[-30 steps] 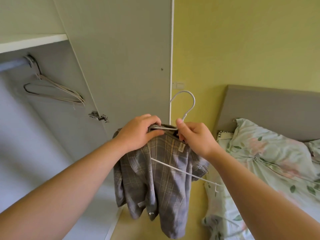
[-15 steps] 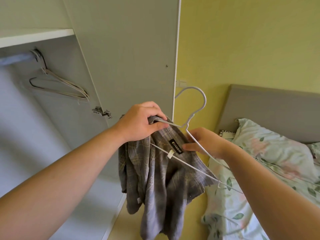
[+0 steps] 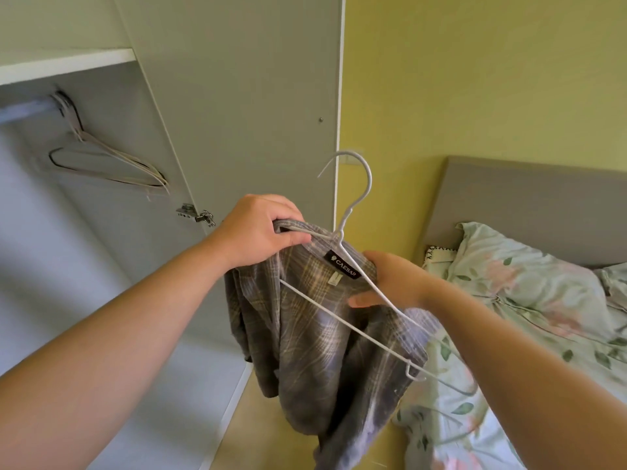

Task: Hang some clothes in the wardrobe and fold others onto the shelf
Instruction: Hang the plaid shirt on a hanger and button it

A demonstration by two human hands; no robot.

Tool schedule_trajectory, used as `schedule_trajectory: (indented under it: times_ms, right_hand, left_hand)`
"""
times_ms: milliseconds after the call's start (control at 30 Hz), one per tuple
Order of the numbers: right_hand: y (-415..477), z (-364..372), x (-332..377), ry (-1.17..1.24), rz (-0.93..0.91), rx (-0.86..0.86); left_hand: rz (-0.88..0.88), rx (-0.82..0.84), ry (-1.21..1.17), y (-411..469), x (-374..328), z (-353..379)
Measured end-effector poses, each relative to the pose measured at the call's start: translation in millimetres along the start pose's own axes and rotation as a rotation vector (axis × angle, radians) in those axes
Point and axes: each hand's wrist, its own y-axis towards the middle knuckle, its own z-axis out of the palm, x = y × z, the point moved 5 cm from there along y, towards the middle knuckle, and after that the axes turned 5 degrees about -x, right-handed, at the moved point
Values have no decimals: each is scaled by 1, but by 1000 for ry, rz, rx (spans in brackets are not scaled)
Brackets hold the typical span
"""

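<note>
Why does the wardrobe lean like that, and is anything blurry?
Head view: the wide-angle lens tilts the grey wardrobe door and swells the forearms. Head view, bottom: the hem of the grey plaid shirt and the floral bedding look smeared, while its black label is sharp.

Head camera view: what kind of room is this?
Probably a bedroom: an open wardrobe with empty hangers on its rail, plus a grey headboard and floral bedding.

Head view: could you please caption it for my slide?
Left hand and right hand fit a plaid shirt onto a white hanger beside the wardrobe.
</note>
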Motion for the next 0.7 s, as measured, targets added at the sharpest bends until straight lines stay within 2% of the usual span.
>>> schedule_trajectory:
  times_ms: [133,233,400,567,700]
  right_hand:
    - [1,3,2,-237,-8,-92]
    - [5,1,-10,-414,74,-158]
    - [4,-4,-34,-527,202,-361]
    - [-1,0,-58,-301,360,-426]
    - [-2,-2,-73,88,498,-475]
  left_hand:
    - [-11,47,23,-2,-1,1]
    - [-59,103,74,-6,1,1]
    - [-133,187,189,-13,7,0]
    - [-184,87,232,-15,20,-7]
    - [-244,58,277,-19,36,-16]
